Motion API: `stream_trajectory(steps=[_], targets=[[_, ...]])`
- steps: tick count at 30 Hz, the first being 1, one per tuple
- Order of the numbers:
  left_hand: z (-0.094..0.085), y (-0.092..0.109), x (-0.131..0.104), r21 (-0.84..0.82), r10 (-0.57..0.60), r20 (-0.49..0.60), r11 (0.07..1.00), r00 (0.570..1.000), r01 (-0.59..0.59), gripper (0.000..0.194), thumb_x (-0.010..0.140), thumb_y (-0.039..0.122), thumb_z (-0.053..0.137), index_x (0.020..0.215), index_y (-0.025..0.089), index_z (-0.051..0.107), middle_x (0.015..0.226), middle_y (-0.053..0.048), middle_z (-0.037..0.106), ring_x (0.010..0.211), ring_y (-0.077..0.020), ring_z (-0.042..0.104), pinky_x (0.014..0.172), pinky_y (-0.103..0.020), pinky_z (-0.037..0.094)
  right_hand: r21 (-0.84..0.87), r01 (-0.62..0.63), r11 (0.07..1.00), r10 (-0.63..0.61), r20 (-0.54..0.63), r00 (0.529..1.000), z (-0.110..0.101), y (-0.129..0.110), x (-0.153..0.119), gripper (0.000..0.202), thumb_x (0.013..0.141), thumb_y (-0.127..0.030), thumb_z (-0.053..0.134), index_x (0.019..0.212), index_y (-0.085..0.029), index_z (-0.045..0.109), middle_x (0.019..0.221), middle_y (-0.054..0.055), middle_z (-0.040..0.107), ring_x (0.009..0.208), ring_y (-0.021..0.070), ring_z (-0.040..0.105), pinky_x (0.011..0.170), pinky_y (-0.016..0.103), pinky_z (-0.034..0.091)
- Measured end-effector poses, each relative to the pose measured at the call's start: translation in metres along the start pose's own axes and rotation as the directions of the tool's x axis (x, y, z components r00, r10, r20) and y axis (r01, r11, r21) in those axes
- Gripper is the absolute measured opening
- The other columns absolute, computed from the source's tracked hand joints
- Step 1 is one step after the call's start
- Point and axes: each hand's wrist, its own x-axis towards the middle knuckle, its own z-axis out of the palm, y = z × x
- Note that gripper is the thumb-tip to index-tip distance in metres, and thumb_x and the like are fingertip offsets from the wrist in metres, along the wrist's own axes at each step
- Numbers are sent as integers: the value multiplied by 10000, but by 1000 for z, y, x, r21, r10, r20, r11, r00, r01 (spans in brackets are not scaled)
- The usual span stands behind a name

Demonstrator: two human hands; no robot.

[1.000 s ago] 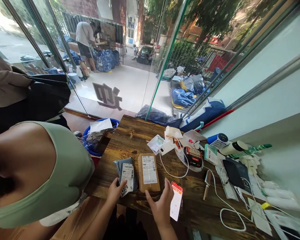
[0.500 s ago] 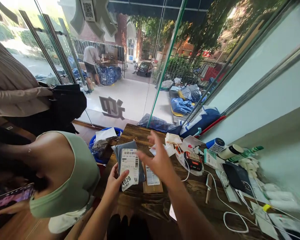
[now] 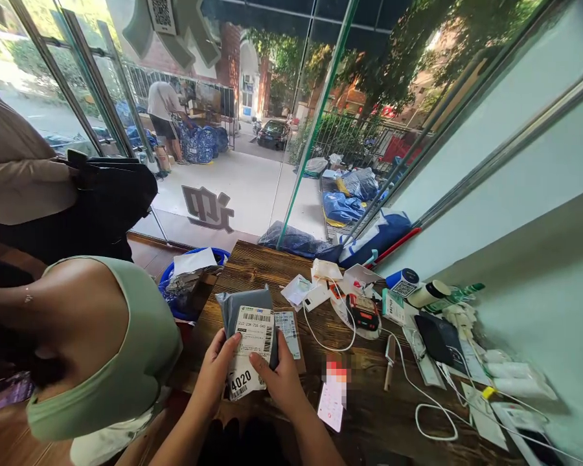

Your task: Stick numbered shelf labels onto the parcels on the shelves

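A grey plastic parcel (image 3: 233,307) with a white shipping label (image 3: 255,330) reading 4020 is held between both hands above the wooden table (image 3: 252,259). My left hand (image 3: 219,362) grips its left edge, thumb on the label. On the right edge my right hand (image 3: 279,372) is closed, its thumb also pressing the label. Partly behind the parcel lies a brown package (image 3: 298,362) with its own label (image 3: 289,331). A lit phone (image 3: 331,404) rests on the table just right of my right hand.
Cards, white cables (image 3: 330,348), a red and black device (image 3: 363,310), a cutter (image 3: 389,362) and a blue round container (image 3: 403,281) fill the table's right side. A blue bin (image 3: 168,294) stands beyond the left edge. A person in green (image 3: 111,336) sits close at left; another stands behind.
My right hand has come down from the air and taken hold of the parcel's right side. The phone now shows fully, and the view has shifted slightly.
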Motion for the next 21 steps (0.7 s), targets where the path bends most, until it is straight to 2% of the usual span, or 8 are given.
stream_trajectory(steps=[5, 12, 16, 19, 21], targets=[[2, -2, -1, 7, -4, 19, 1000, 1000, 3, 554, 480, 370, 785, 946, 170, 562, 754, -23, 731, 692, -211, 690, 607, -260, 542, 1, 9, 1000, -9, -46, 999, 0, 1, -3, 512, 747, -409, 680, 1177, -226, 471, 1172, 74, 650, 1070, 233, 612, 969, 403, 478], [5, -10, 0, 55, -32, 43, 998, 999, 30, 622, 455, 448, 799, 959, 182, 549, 788, -29, 723, 691, -210, 678, 633, -294, 551, 32, 11, 999, -9, -61, 998, -6, 3, -7, 498, 750, -388, 683, 1170, -214, 482, 1163, 76, 654, 1065, 229, 616, 954, 391, 491], [9, -15, 1, 198, -19, 41, 980, 999, 11, 642, 456, 518, 779, 946, 177, 543, 843, -66, 710, 743, -239, 669, 669, -334, 547, 52, -15, 999, 18, -57, 998, -9, 8, -9, 501, 756, -386, 681, 1178, -206, 481, 1169, 82, 649, 1070, 228, 613, 961, 386, 479], [7, -33, 7, 385, 34, 83, 921, 996, -64, 675, 498, 519, 768, 1018, 169, 516, 941, -105, 684, 854, -264, 655, 769, -374, 529, 93, -52, 994, 60, -88, 994, -20, 27, -16, 517, 736, -389, 702, 1173, -203, 500, 1166, 82, 655, 1079, 234, 609, 967, 383, 472], [1, -56, 15, 416, 71, 96, 903, 993, -105, 744, 542, 542, 733, 1129, 177, 458, 1025, -119, 646, 948, -284, 631, 856, -426, 501, 166, -102, 981, 130, -163, 978, -34, 48, -26, 553, 694, -417, 734, 1156, -197, 522, 1127, 83, 675, 1051, 245, 624, 940, 382, 491]])
